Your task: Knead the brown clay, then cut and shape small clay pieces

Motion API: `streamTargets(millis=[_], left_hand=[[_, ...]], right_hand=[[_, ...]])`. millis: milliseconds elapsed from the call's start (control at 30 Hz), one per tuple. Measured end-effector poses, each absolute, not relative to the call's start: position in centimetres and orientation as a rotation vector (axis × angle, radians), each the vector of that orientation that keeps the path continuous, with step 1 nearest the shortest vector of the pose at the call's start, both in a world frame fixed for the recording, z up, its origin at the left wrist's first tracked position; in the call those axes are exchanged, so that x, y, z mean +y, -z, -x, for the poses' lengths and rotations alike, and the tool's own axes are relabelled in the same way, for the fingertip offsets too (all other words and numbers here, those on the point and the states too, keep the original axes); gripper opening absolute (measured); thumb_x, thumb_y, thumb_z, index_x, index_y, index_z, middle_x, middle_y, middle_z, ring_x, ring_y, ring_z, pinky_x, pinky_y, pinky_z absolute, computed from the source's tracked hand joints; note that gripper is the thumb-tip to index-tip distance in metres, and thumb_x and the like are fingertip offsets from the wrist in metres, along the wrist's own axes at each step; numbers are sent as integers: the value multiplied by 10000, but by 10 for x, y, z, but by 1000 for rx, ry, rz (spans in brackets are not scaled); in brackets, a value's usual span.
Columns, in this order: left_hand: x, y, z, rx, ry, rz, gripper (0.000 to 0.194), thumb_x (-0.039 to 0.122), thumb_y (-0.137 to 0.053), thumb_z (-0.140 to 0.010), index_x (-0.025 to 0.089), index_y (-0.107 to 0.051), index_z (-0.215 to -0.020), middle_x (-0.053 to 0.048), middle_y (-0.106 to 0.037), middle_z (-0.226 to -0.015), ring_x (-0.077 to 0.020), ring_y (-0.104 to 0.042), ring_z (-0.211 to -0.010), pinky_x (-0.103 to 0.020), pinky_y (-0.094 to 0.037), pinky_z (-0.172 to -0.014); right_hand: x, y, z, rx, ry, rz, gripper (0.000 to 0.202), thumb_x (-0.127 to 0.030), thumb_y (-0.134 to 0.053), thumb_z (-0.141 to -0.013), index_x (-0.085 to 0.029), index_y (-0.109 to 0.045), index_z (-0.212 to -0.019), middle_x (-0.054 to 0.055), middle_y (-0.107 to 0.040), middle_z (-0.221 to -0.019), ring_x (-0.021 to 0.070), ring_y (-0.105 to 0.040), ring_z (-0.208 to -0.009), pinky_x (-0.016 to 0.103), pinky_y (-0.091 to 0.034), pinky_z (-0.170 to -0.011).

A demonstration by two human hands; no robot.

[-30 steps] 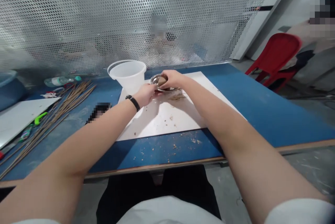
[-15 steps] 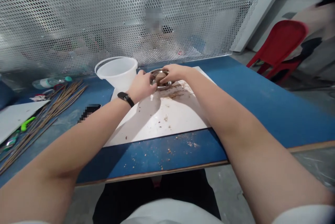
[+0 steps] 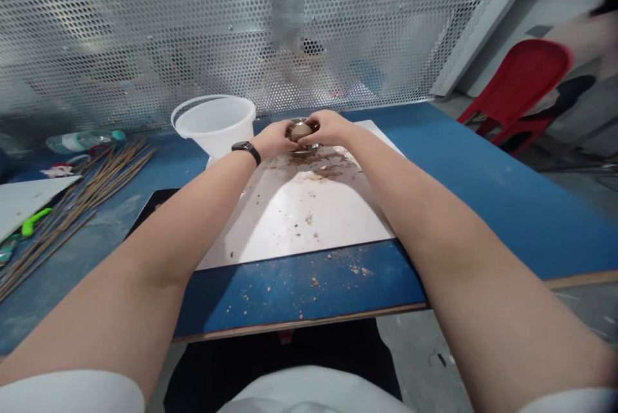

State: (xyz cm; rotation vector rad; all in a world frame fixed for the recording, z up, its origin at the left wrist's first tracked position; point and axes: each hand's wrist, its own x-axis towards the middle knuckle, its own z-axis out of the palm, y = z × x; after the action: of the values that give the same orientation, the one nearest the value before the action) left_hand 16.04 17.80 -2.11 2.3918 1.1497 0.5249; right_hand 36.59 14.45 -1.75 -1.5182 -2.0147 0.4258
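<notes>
Smoothly rounded, brown lump (image 3: 301,132), in shiny metal bowl (image 3: 300,121)

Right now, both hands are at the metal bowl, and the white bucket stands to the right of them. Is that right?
Not quite: the bucket stands to the left of the hands, as the head view shows. The left hand and right hand are both at the bowl.

Left hand (image 3: 275,139), right hand (image 3: 328,128) — both cupping a brown lump (image 3: 302,132).
</notes>
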Motion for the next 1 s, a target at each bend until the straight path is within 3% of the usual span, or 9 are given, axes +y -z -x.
streamTargets(millis=[133, 300, 533, 667, 867, 1000], left_hand=[[185, 27, -161, 1015, -570, -2326, 735, 356, -938, -684, 112, -732, -1346, -163, -803, -1340, -373, -747, -1258, -462, -585, -1085], [191, 32, -163, 886, -616, -2279, 909, 324, -963, -645, 162, -664, -1488, -170, -725, -1514, -370, -695, -1382, -452, -556, -1155], [192, 36, -166, 961, -621, -2250, 726, 339, -956, -669, 157, -721, -1332, -149, -795, -1306, -362, -737, -1238, -470, -567, -1075], [190, 35, -166, 1001, -607, -2247, 694, 347, -957, -672, 174, -721, -1301, -124, -799, -1269, -341, -735, -1205, -454, -566, -1056], [188, 34, -167, 1055, -607, -2253, 591, 350, -948, -677, 157, -744, -1197, -130, -811, -1199, -350, -742, -1154, -480, -568, -1041], [185, 32, -167, 1056, -616, -2247, 556, 333, -960, -671, 172, -763, -1164, -121, -824, -1191, -340, -754, -1142, -467, -569, -1044]], right_hand=[[145, 20, -366, -2048, -356, 1527, 411, -330, -919, -734, -131, -827, -1082, 128, -811, -1031, 302, -736, -946, 425, -577, -865], [148, 26, -370, -2078, -270, 1454, 385, -360, -865, -744, -130, -849, -1053, 108, -810, -970, 278, -722, -900, 400, -560, -840], [152, 29, -375, -2103, -273, 1384, 381, -293, -831, -708, -121, -868, -1046, 74, -802, -919, 244, -688, -862, 342, -488, -744], [152, 31, -380, -2112, -330, 1334, 382, -307, -787, -759, -130, -880, -1085, 51, -802, -884, 225, -678, -839, 325, -477, -723], [150, 27, -391, -2072, -490, 1247, 340, -298, -787, -822, -167, -877, -1123, 80, -854, -1035, 258, -741, -937, 375, -567, -860], [145, 16, -391, -2003, -539, 1336, 431, -317, -887, -814, -203, -851, -1228, 99, -847, -1145, 264, -758, -984, 397, -597, -922]])
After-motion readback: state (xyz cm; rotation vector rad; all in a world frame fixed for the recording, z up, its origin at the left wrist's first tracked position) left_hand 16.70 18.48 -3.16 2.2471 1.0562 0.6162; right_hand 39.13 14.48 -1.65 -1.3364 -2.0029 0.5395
